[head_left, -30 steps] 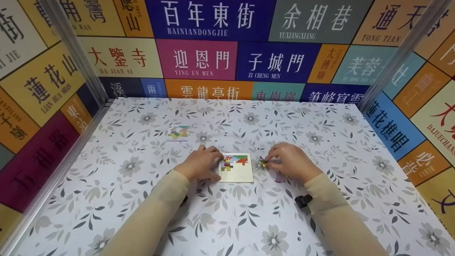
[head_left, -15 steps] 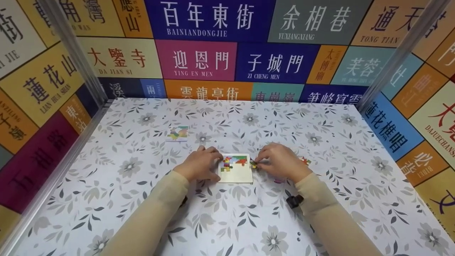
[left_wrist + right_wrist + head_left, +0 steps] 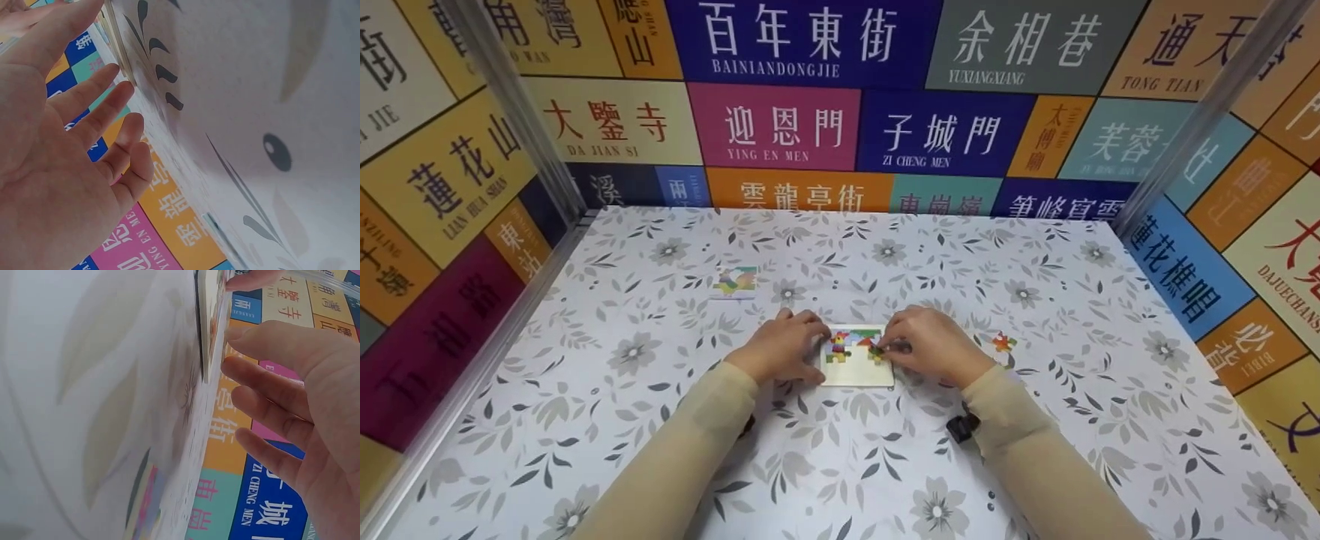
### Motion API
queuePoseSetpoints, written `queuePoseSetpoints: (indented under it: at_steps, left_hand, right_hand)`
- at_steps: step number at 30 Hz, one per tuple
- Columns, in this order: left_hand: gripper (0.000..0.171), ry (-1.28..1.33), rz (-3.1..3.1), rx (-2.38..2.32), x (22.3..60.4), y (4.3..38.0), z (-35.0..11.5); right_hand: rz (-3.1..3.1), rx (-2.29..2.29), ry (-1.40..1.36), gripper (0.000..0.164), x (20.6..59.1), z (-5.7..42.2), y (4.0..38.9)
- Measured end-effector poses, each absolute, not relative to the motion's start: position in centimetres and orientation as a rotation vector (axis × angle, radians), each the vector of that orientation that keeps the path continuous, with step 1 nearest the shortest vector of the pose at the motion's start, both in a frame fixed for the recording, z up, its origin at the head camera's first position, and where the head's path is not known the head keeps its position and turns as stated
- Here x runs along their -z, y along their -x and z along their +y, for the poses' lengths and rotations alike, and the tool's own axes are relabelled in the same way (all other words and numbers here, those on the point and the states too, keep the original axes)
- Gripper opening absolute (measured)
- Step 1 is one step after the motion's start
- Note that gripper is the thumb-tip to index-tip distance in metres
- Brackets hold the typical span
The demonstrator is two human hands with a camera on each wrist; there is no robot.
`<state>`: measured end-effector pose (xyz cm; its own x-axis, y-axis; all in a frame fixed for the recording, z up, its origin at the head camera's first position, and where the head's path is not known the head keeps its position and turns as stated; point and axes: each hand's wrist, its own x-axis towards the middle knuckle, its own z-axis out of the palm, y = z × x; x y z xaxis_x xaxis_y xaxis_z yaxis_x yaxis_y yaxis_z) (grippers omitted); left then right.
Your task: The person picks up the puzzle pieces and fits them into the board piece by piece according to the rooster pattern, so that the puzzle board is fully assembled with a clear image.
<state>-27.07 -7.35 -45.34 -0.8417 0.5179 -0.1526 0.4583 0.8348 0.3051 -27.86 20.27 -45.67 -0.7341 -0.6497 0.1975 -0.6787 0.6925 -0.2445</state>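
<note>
A small puzzle board lies at mid-table, its lower part bare and pale. Colourful joined pieces fill its upper left and run along its top edge. My left hand holds the board's left edge between thumb and fingers; the left wrist view shows the board's rim at the fingertips. Over the board's right side, my right hand pinches a multicoloured puzzle piece between thumb and index finger, right beside the red joined piece. Its other fingers bend loosely in the right wrist view.
A red and orange puzzle piece lies right of my right hand. Another loose piece with pink and purple shows low in the right wrist view. A square picture lies at the back left. Sign-printed walls enclose the floral tabletop.
My right hand has carried its piece leftward from beside the board to over its right side. The red and orange piece has come into sight. My left hand stays at the board's edge.
</note>
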Motion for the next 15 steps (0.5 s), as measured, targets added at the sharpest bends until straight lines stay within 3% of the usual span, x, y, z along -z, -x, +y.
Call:
queuePoseSetpoints:
  at_steps: [15]
  left_hand:
    - [0.068,-0.694,2.776,-0.345,45.3,27.2,-7.0]
  right_hand:
    - [-2.819,-0.395,-1.201,0.015,46.0,18.1,28.1]
